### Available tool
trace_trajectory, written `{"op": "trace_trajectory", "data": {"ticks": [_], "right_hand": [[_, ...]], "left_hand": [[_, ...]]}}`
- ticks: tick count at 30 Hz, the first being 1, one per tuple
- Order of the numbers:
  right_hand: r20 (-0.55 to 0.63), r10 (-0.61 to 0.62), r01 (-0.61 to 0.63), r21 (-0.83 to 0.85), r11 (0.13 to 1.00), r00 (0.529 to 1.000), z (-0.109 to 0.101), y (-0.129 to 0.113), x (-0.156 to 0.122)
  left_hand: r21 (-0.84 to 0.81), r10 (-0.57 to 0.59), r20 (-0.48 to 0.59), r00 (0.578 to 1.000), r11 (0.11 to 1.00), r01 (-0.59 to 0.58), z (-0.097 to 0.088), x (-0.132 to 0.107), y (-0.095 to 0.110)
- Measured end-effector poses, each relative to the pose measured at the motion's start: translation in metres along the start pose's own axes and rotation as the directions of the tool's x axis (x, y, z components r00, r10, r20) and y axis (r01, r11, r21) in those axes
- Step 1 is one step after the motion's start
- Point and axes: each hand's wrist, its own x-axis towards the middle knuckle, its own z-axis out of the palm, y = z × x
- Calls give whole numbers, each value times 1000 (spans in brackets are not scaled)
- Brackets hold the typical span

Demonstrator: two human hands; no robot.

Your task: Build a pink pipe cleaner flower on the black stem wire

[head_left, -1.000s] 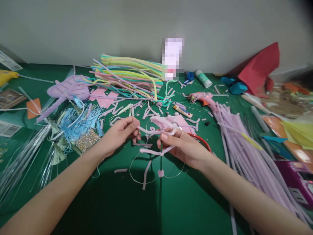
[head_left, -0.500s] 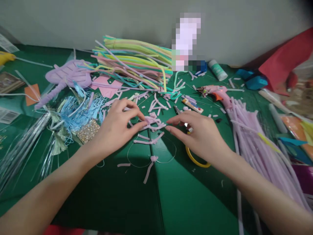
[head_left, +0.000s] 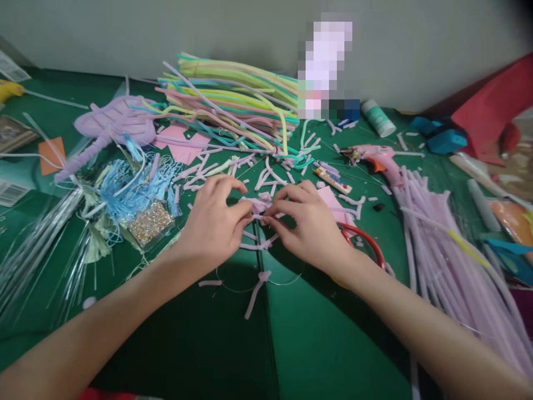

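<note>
Thumb and fingertips of my left hand are closed on a short lilac pipe cleaner piece. From the other side my right hand pinches the same piece, its fingertips close to the left ones. A bunched lilac bit shows just behind the fingers. Below the hands lies a thin wire loop, partly hidden by them, with a lilac knot and tail at its near side. Another loose lilac piece rests on the loop's left.
Behind are coloured pipe cleaners and many lilac offcuts. A pink glue gun, red-handled tool and lilac pipe cleaner bundle are right. Blue tassels, a bead packet and a lilac woven shape are left.
My right hand has moved left to meet the left hand, and its fingertips have closed on the lilac piece. The view has shifted slightly.
</note>
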Motion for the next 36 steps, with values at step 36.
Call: {"op": "trace_trajectory", "data": {"ticks": [36], "right_hand": [[-84,30,-21,106,994,996,-20,-11,-6]], "left_hand": [[-800,-267,441,857,316,510,-25,7,-7]]}}
